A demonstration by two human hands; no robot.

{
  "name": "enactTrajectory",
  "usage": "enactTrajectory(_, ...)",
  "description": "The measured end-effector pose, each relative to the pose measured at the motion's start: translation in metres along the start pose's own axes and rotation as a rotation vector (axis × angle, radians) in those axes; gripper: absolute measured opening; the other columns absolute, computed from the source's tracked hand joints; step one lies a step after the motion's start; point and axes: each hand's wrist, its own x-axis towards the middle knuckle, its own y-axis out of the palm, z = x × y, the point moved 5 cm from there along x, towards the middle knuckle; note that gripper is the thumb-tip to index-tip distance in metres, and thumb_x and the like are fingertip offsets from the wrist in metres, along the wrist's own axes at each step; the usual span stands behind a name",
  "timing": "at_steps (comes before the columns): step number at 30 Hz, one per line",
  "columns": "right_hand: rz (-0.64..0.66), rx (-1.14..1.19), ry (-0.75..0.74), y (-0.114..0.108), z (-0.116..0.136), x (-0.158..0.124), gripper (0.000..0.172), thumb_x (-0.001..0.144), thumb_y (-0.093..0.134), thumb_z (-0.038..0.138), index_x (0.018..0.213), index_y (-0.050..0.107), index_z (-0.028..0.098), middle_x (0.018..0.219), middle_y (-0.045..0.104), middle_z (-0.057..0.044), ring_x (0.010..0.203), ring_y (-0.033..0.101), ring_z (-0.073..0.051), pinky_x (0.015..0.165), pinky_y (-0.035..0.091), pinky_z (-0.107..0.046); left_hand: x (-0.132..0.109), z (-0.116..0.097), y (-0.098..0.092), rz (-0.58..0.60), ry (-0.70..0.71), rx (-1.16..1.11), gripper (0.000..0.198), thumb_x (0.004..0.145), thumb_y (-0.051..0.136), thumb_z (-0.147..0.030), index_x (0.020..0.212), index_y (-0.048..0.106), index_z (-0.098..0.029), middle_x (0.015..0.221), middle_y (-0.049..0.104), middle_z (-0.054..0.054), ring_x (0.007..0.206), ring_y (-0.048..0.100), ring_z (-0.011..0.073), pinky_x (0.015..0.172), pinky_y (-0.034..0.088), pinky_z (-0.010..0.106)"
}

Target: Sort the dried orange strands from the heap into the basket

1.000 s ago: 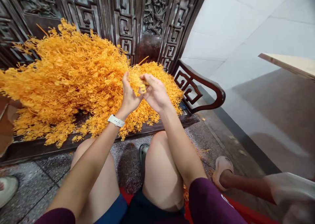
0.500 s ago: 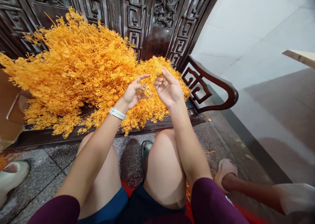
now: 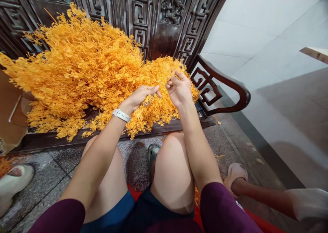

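Note:
A big heap of orange artificial flower sprigs [image 3: 84,62], with thin curly petals, covers the seat of a dark wooden bench [image 3: 164,127]. Over the heap's right part, my left hand [image 3: 142,95] has its thumb and forefinger drawn together, with a small orange flower piece [image 3: 148,99] held under the curled fingers. My right hand [image 3: 180,88] is just to the right and a little higher, fingers bent in a pinch. An orange sprig sticks out above its fingertips, partly lost against the heap. The hands are apart.
The bench has a carved back [image 3: 167,38] and a curved armrest [image 3: 241,96]. At left stands a cardboard box [image 3: 12,113]. Other people's feet show in a pale clog [image 3: 22,178] at left and a pinkish clog [image 3: 236,176] at right. A board corner [image 3: 314,53] juts in at far right.
My left thumb and forefinger have come closer together, and the hand has turned palm down. My right hand has turned and shifted slightly right, its fingers more curled.

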Motion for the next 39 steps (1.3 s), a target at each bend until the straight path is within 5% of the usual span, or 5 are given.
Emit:
enactTrajectory(11, -0.466, -0.309, -0.003, -0.081, -0.029, 0.037, 0.014, 0.079, 0.056, 0.008, 0.08, 0.052, 0.022, 0.065, 0.044, 0.007, 0.053, 0.039, -0.008, 0.051, 0.036, -0.021, -0.018, -0.024, -0.013, 0.037, 0.145, -0.096, 0.047, 0.088, 0.073, -0.061, 0.068, 0.063, -0.02, 0.055, 0.046, -0.001, 0.041, 0.037, 0.0079, 0.043, 0.028, 0.029)
enactTrajectory(15, -0.131, -0.476, 0.15, -0.075, -0.046, 0.018, 0.01, 0.071, 0.07, 0.008, 0.078, 0.068, 0.016, 0.066, 0.062, 0.001, 0.056, 0.048, -0.009, 0.051, 0.038, -0.023, -0.015, -0.025, -0.03, -0.087, 0.168, -0.121, 0.047, 0.089, 0.071, -0.061, 0.069, 0.061, -0.021, 0.056, 0.045, -0.002, 0.041, 0.037, 0.0074, 0.043, 0.032, 0.028)
enactTrajectory(23, 1.138, -0.521, 0.523, -0.01, -0.018, -0.044, 0.044, 0.077, 0.086, 0.045, 0.106, 0.077, 0.013, 0.098, 0.079, -0.012, 0.067, 0.07, -0.017, 0.061, 0.056, -0.03, -0.009, -0.022, -0.045, -0.195, 0.244, 0.09, 0.048, 0.093, 0.068, -0.057, 0.063, 0.063, -0.02, 0.07, 0.056, 0.004, 0.064, 0.05, 0.0145, 0.072, 0.05, 0.035)
enactTrajectory(30, -0.04, -0.17, 0.108, -0.046, -0.017, 0.012, 0.047, 0.087, 0.07, 0.065, 0.105, 0.065, 0.022, 0.095, 0.072, -0.008, 0.079, 0.065, -0.017, 0.067, 0.053, -0.03, -0.012, -0.028, -0.044, -0.252, 0.343, 0.359, 0.049, 0.093, 0.066, -0.056, 0.06, 0.065, -0.02, 0.064, 0.055, 0.002, 0.068, 0.049, 0.0168, 0.08, 0.043, 0.037)
enactTrajectory(39, 0.074, -0.212, 0.015, -0.021, -0.008, -0.001, 0.058, 0.08, 0.076, 0.071, 0.11, 0.058, 0.026, 0.082, 0.066, -0.001, 0.067, 0.061, -0.014, 0.061, 0.047, -0.028, -0.008, -0.012, -0.009, -0.032, 0.293, 0.685, 0.048, 0.099, 0.055, -0.045, 0.058, 0.047, -0.021, 0.056, 0.038, -0.003, 0.056, 0.034, 0.013, 0.061, 0.024, 0.033)
